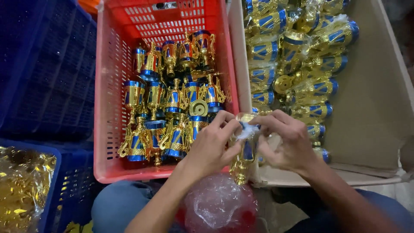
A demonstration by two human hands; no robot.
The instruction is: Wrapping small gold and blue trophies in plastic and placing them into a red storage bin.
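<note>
Filling the red crate (108, 108) are unwrapped gold-and-blue trophy cups (172, 99), some standing, some tipped. Just right of it, a cardboard box (375, 108) holds more such cups in clear plastic wrap (297, 60), lying in rows. A blue crate (47, 73) sits to the left. Between the crate and the box, near their front edges, one wrapped cup (245, 151) is upright. The left hand (211, 149) and right hand (286, 144) both pinch it, fingers (224, 123) clenched on the plastic at its top.
</note>
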